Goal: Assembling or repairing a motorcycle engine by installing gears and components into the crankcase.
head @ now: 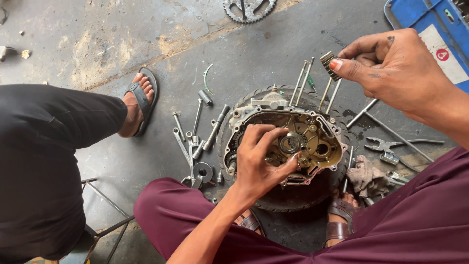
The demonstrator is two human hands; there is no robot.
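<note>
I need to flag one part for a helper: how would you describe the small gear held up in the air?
Start at the engine case lying open on the tyre at centre. Look up and right to the raised right hand; the small grey gear is pinched at its fingertips. Unlike the tools scattered on the floor, it is ridged with teeth and held aloft.

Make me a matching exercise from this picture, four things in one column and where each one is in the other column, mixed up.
Things:
1. small gear
2. sprocket
3. pliers
4. wrenches

Places:
A. floor, left of the engine case
B. top edge of the view
C. pinched in the right hand
D. floor, right of the engine case

Pairs: 1-C, 2-B, 3-D, 4-A
</note>
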